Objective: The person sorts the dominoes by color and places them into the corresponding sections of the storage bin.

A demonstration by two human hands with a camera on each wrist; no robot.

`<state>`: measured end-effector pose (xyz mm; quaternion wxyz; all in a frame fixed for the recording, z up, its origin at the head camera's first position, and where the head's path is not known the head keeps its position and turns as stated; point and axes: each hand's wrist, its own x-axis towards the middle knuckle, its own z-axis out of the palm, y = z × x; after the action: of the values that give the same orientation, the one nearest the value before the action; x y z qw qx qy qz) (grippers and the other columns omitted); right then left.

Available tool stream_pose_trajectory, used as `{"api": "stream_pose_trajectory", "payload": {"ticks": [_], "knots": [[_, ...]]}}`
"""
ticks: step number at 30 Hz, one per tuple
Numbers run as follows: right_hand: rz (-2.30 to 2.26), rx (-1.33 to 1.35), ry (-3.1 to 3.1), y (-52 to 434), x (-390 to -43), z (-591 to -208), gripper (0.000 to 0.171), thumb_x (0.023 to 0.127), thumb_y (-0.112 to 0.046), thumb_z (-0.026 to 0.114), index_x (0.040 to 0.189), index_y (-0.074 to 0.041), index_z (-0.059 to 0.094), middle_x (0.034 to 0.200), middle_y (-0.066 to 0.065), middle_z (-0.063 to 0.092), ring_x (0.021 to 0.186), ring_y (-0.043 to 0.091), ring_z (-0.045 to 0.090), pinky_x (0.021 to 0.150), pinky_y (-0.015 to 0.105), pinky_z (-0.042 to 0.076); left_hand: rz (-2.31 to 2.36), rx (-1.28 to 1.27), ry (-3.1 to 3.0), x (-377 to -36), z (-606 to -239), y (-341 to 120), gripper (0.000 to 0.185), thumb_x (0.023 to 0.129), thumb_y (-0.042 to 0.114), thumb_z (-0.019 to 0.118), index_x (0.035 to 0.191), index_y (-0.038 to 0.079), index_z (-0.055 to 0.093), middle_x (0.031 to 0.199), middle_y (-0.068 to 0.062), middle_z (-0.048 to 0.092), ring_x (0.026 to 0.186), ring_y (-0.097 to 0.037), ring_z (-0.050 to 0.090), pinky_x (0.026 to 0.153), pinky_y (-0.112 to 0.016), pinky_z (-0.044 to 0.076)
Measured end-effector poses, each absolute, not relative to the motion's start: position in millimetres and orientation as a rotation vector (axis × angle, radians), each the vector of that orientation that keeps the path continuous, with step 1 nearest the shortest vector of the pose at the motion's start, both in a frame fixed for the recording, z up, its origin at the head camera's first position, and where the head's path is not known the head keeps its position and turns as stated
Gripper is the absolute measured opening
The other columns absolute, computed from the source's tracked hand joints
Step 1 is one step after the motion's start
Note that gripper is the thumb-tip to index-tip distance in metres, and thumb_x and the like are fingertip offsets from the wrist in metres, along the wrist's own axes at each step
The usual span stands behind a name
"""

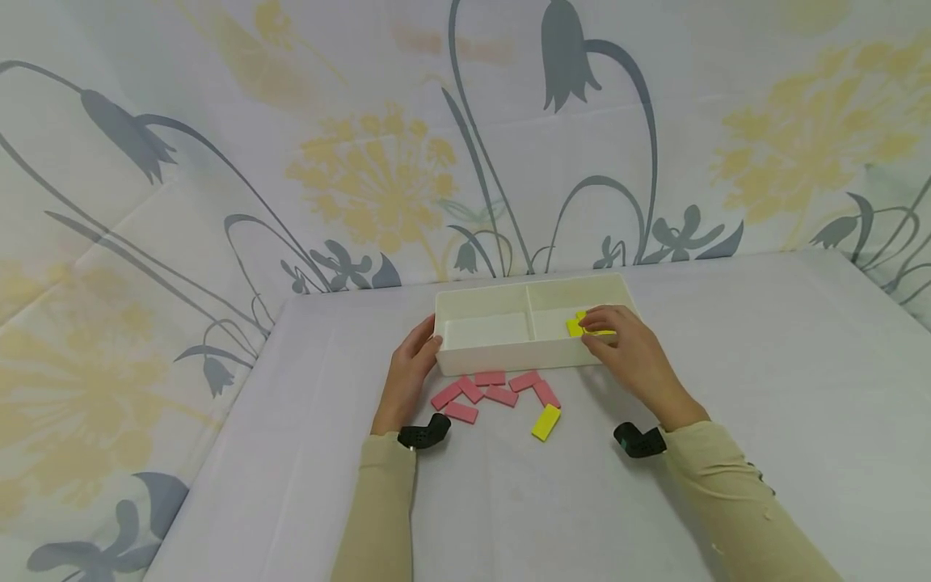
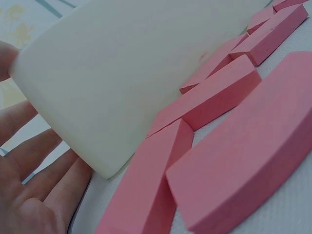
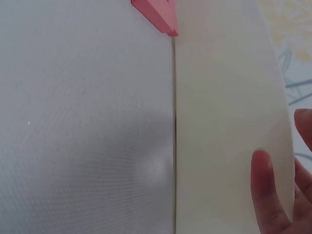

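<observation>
A white two-compartment box stands on the cloth. At its left end my left hand touches the outer wall with extended fingers, thumb near the front corner. The left wrist view shows those fingers spread beside the wall. My right hand is over the front rim of the right compartment, fingers bent loosely above yellow blocks that they partly cover. In the right wrist view its thumb lies outside the front wall; no block shows between thumb and fingers.
Several flat pink blocks lie scattered before the box, some touching each other. One yellow block lies nearer to me. A white cloth covers the table, and a flower-patterned curtain hangs behind.
</observation>
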<state>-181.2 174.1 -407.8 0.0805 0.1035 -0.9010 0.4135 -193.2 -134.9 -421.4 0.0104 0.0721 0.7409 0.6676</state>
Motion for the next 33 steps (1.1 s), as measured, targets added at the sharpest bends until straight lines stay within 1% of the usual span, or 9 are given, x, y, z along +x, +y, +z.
{"api": "stream_pose_trajectory", "payload": {"ticks": [7, 14, 23, 30, 33], "knots": [[1.247, 0.308, -2.704, 176.1, -178.2, -405.0, 0.026, 0.089, -0.025, 0.055, 0.109, -0.009, 0.055, 0.112, 0.006, 0.052, 0.091, 0.026, 0.059, 0.075, 0.040, 0.049, 2.053, 0.224, 2.340, -193.0, -421.1, -134.6, 0.048, 0.093, 0.026, 0.047, 0.137, 0.011, 0.035, 0.139, -0.008, 0.035, 0.123, -0.018, 0.037, 0.098, -0.037, 0.033], [1.254, 0.315, -2.669, 175.2, -176.2, -401.7, 0.023, 0.089, -0.025, 0.055, 0.107, -0.012, 0.058, 0.108, 0.004, 0.056, 0.087, 0.024, 0.060, 0.072, 0.039, 0.050, 2.048, 0.225, 2.349, -193.4, -420.8, -134.7, 0.049, 0.092, 0.028, 0.048, 0.137, 0.012, 0.036, 0.139, -0.007, 0.035, 0.122, -0.016, 0.038, 0.097, -0.036, 0.034], [1.242, 0.355, -2.602, 175.1, -174.6, -402.2, 0.019, 0.087, -0.022, 0.058, 0.103, -0.012, 0.061, 0.103, 0.002, 0.059, 0.087, 0.019, 0.058, 0.071, 0.036, 0.050, 2.038, 0.224, 2.356, -192.9, -419.7, -133.6, 0.047, 0.093, 0.027, 0.047, 0.137, 0.013, 0.036, 0.139, -0.005, 0.036, 0.122, -0.015, 0.038, 0.097, -0.035, 0.034], [1.270, 0.443, -2.645, 174.6, -175.0, -401.3, 0.018, 0.087, -0.029, 0.057, 0.099, -0.016, 0.061, 0.091, -0.002, 0.063, 0.075, 0.013, 0.059, 0.065, 0.031, 0.048, 2.038, 0.203, 2.360, -193.2, -420.3, -133.6, 0.047, 0.092, 0.030, 0.048, 0.136, 0.016, 0.038, 0.136, 0.001, 0.039, 0.120, -0.012, 0.040, 0.096, -0.033, 0.035], [1.281, 0.491, -2.681, 174.2, -174.3, -400.1, 0.018, 0.087, -0.031, 0.058, 0.099, -0.018, 0.061, 0.088, -0.004, 0.063, 0.075, 0.013, 0.060, 0.066, 0.031, 0.048, 2.047, 0.210, 2.353, -193.5, -421.1, -133.9, 0.047, 0.092, 0.030, 0.049, 0.136, 0.016, 0.038, 0.136, 0.000, 0.039, 0.120, -0.014, 0.039, 0.096, -0.034, 0.035]]}}
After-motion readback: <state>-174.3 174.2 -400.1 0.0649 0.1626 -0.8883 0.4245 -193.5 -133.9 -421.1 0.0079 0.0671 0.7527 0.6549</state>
